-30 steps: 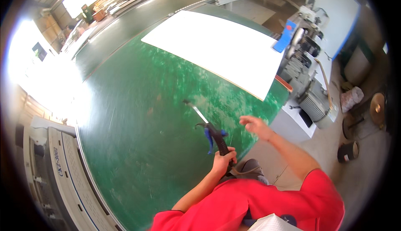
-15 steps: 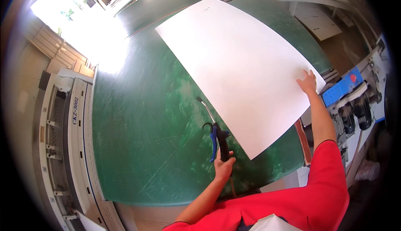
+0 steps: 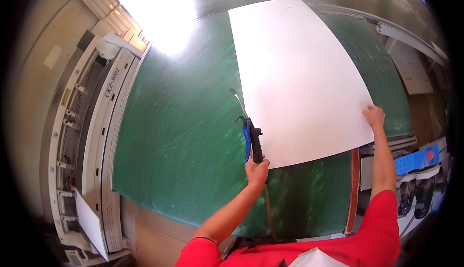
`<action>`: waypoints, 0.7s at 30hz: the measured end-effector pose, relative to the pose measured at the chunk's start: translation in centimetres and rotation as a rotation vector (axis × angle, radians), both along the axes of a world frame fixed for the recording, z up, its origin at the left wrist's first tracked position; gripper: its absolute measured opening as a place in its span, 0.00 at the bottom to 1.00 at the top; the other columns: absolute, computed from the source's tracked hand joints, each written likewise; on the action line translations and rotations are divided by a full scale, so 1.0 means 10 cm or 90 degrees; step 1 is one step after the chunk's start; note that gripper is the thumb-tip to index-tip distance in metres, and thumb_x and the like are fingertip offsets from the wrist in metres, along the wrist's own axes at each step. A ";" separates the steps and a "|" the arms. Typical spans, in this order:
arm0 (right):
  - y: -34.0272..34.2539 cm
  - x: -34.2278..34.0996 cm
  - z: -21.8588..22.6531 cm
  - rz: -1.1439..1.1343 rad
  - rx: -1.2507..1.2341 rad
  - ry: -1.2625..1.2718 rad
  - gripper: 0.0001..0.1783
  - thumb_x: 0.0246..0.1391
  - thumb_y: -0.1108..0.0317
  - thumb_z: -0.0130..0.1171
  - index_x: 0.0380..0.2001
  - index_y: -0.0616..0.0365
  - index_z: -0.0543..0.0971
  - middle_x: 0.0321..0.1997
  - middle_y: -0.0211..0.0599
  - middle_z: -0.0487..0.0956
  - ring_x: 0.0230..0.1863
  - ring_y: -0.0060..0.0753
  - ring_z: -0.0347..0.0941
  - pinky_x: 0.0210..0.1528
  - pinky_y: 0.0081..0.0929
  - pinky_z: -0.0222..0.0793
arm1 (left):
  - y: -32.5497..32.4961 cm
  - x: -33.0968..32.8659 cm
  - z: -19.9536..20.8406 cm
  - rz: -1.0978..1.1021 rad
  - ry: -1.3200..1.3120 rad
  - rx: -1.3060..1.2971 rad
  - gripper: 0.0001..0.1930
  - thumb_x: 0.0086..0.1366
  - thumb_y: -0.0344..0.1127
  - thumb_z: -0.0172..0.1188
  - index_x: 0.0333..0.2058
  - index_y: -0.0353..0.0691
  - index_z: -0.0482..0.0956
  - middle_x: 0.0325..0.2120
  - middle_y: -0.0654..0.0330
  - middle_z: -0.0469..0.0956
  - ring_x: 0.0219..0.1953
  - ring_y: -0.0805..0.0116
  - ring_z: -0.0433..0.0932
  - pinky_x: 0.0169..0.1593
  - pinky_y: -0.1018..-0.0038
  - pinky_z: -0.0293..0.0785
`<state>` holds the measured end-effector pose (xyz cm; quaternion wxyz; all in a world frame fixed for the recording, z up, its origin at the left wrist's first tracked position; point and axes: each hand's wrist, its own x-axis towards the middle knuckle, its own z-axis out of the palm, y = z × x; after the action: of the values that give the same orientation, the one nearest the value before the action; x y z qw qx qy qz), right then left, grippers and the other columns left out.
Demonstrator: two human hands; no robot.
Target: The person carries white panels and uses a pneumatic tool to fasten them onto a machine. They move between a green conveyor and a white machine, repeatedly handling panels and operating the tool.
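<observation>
Board (image 3: 302,81): one large white sheet, lying flat on the green table (image 3: 176,131), right of the table's middle as we view it. Its long sides run away from us; the near edge faces our body. We note small dark marks close to the far end.

Right hand (image 3: 374,116): at the board's right edge, near the close right corner, fingers bent. We cannot tell whether they pinch the edge or only rest against it.

Left hand (image 3: 256,172): wrapped around the handle of the air gun (image 3: 256,147), just beside the board's near left corner. Gun is black with a blue lever; the thin metal nozzle points away from us, dark tip over the green surface left of the board. Gun overlaps the board's left edge in our view; contact between them cannot be told. A thin hose (image 3: 269,214) hangs from below the hand toward our body.

Further out: a brown strip (image 3: 354,189) borders the table at near right. Beyond it we record a blue plate (image 3: 410,163) with a red dot, and dark motors (image 3: 425,197). At left, a long pale machine (image 3: 111,93) flanks the table; a small white panel (image 3: 91,223) stands tilted against its near end.
</observation>
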<state>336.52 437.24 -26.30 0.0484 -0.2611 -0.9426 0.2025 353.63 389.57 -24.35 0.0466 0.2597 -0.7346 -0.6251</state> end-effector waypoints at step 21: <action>-6.52 1.33 0.49 0.481 -0.736 -0.008 0.25 0.45 0.72 0.61 0.50 0.67 0.75 0.44 0.47 0.80 0.42 0.32 0.77 0.44 0.26 0.72 | -2.32 3.05 0.73 0.243 0.115 -0.150 0.33 0.45 0.20 0.50 0.56 0.34 0.66 0.42 0.57 0.74 0.46 0.66 0.74 0.44 0.73 0.72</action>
<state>349.84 372.02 -21.39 -0.1780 0.1001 -0.7100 0.6739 384.09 366.38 -17.07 0.2592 0.3296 -0.7332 -0.5353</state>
